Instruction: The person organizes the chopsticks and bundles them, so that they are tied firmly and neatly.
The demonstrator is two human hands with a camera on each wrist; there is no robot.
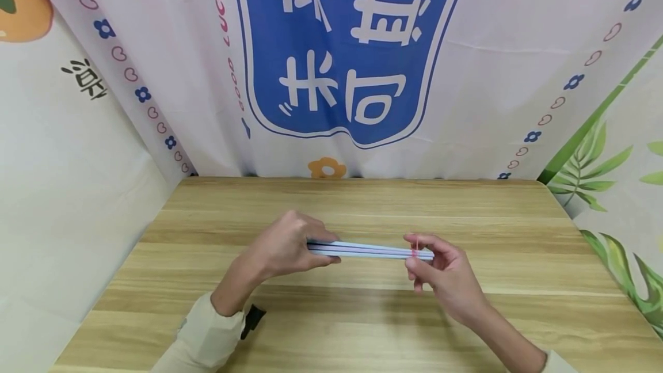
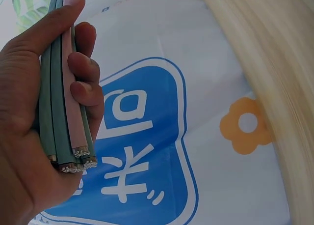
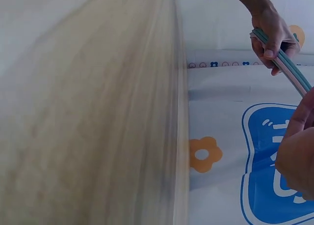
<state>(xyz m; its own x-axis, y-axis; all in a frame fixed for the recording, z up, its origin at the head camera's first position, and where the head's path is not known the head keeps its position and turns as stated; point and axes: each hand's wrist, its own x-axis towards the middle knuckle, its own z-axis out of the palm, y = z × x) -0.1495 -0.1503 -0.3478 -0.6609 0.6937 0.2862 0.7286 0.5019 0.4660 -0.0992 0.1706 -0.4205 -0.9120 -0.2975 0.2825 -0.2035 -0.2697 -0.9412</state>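
A bundle of slim pastel chopsticks [image 1: 362, 249], blue-green and pink, is held level above the table and narrows toward the right. My left hand [image 1: 290, 246] grips its thick end, thumb on one side and curled fingers on the other. In the left wrist view the chopsticks [image 2: 59, 102] show silvery patterned butt ends near the palm of my left hand [image 2: 29, 102]. A thin pink rubber band [image 1: 416, 251] sits around the narrow end. My right hand [image 1: 450, 275] holds that band between thumb and index finger, with part of it stretched toward the index fingertip.
The wooden table [image 1: 362, 206] lies below both hands. A printed white cloth [image 1: 492, 102] with a blue emblem hangs along its back edge, and more patterned cloth borders the sides. A black strap end [image 1: 252, 321] sticks out by the left sleeve.
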